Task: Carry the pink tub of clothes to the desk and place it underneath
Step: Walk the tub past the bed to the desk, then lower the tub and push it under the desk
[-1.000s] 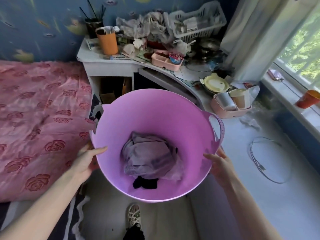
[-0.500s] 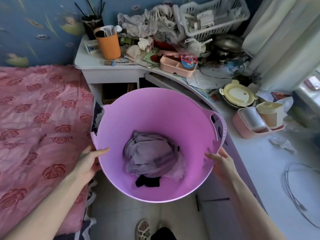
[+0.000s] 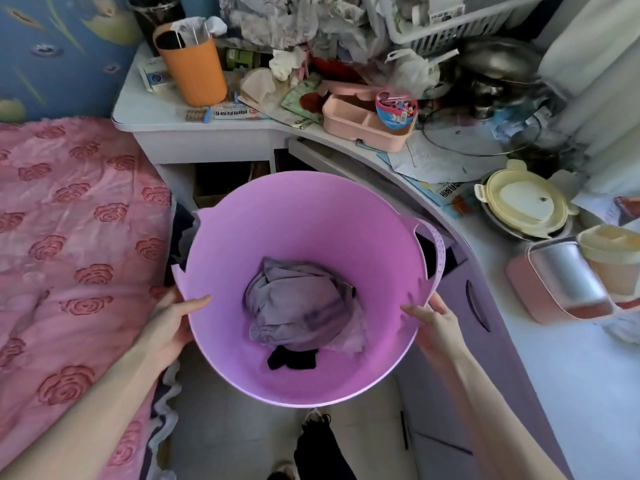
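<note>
A foot (image 3: 313,441) stands on the floor (image 3: 225,427) at the near edge of the view. Above it the tub (image 3: 294,216) is held in the air between both hands. The left hand (image 3: 171,323) grips the tub's left rim, thumb lying over the rim inside, the other fingers hidden behind the wall. The right hand (image 3: 433,322) grips the right rim just below the handle (image 3: 437,251), thumb inside, fingers curled outside. In the tub's bottom lie the clothes (image 3: 301,303), lilac cloth with a black piece at the near side. The bed (image 3: 69,254) is just left of the tub. Beyond the tub the tabletop (image 3: 138,116) curves round to the right, crowded with things: a cup (image 3: 194,69) near its far left corner, a tray (image 3: 363,124) near its front edge.
</note>
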